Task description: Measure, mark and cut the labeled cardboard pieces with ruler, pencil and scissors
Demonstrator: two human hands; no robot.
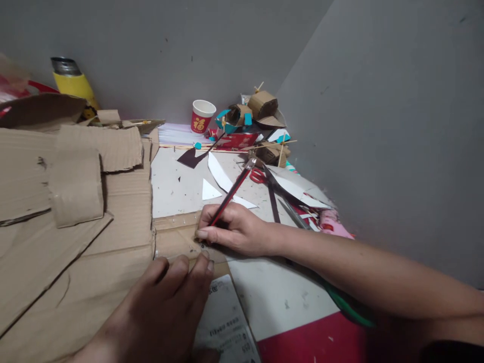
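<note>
Evidently the right hand (pixel 234 229) was closed around a red-and-black pencil (pixel 230 194), its tip down on the cardboard sheet (pixel 124 242) spread over the table (pixel 177 186). The left hand (pixel 166 302) lay flat, fingers together, pinning the sheet just below the tip. Firm, even pressure there probably kept the line true.

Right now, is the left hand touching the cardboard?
Touching. Head view shows the left hand pressed flat on the cardboard, fingertips down on its surface.
</note>
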